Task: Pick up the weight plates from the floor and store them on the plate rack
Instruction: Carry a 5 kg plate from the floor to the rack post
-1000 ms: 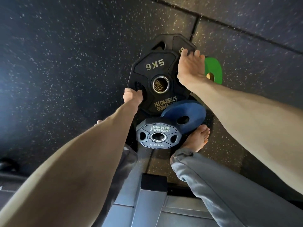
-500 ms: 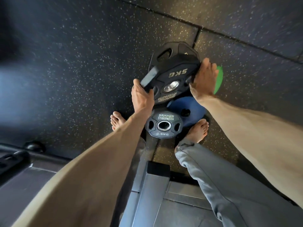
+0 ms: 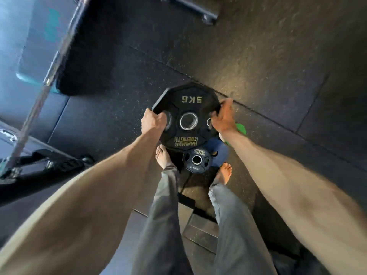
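A black 5 kg plate [image 3: 186, 104] with a steel-lined centre hole hangs in the air in front of me, held flat-faced toward the camera. My left hand [image 3: 154, 122] grips its left edge through a handle slot. My right hand [image 3: 224, 116] grips its right edge the same way. Below it on the floor lie a small black 2.5 kg plate [image 3: 197, 160], a blue plate [image 3: 219, 151] partly under it, and a green plate [image 3: 240, 130] mostly hidden by my right wrist. No plate rack is plainly in view.
My bare feet [image 3: 163, 157] stand either side of the floor plates on dark speckled rubber matting [image 3: 278, 76]. A barbell [image 3: 37, 100] slants along the left side, above a black frame base [image 3: 49, 161]. A grey metal base [image 3: 200, 225] lies between my legs.
The 5 kg plate has come up off the pile, from lying flat to tilted to held in the air. My right hand went from resting on it to gripping its edge. The view rose.
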